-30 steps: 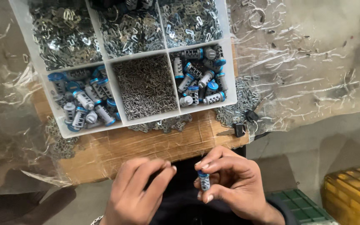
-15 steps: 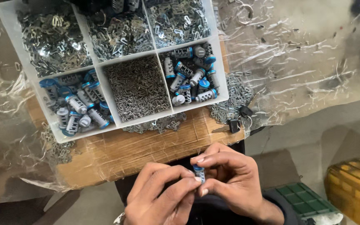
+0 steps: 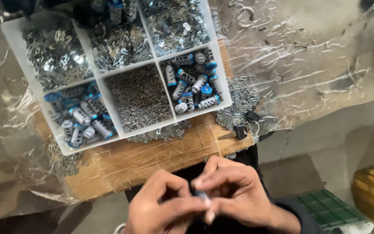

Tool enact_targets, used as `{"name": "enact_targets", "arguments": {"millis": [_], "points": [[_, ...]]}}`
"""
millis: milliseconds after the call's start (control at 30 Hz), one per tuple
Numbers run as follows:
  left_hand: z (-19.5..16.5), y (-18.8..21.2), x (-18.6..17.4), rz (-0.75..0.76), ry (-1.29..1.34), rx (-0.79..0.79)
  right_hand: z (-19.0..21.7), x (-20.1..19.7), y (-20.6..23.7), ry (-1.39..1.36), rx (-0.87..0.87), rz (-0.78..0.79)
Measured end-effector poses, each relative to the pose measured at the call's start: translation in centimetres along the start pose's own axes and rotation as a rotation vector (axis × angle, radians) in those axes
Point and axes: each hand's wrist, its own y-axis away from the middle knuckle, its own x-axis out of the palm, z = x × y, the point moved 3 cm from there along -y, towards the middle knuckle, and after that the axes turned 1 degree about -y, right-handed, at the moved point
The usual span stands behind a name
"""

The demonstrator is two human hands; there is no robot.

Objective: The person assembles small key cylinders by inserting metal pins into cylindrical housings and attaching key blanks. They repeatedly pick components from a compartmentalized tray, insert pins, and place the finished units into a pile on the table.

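— Wooden board (image 3: 152,160) under clear plastic sheet (image 3: 308,69), that's your bench?

— Yes. At the upper left of the frame sits the white divided tray (image 3: 224,92): shiny stamped metal bits in the top compartments, thin pins (image 3: 140,98) in the middle one, blue-capped metal cylinders (image 3: 191,83) in the compartments left and right of it. Loose bits spill onto the board just beside the tray, and a small key (image 3: 238,132) lies at the board's right edge.

— And your hands?

— Both low in the centre of the frame, pressed together. My left hand (image 3: 163,208) and right hand (image 3: 234,195) pinch one small cylinder (image 3: 202,196) between fingertips; only a blue glint of it shows.

— How does it handle?

— I judge it stiff, smooth, light but dense for its size, and apt to slip. So I grip its sides with thumb and forefinger, keeping the ends free.
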Motion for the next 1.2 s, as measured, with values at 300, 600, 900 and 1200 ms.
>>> {"name": "enact_targets", "arguments": {"millis": [300, 600, 900, 1200], "points": [[-2.0, -4.9, 1.8, -0.068, -0.661, 0.241, 0.2, -3.8, 1.7, -0.142, -0.124, -0.23], [-2.0, -6.1, 1.4, -0.097, -0.73, 0.136, 1.1, -4.1, 3.0, -0.121, -0.142, -0.211], [-0.2, -2.8, 1.5, -0.087, -0.781, 0.27, 1.2, -3.2, 1.8, -0.02, -0.084, -0.186], [-0.3, -0.2, 0.3, -0.309, -0.71, 0.192, 0.8, -2.6, 0.9, -0.003, -0.134, -0.24]]}}
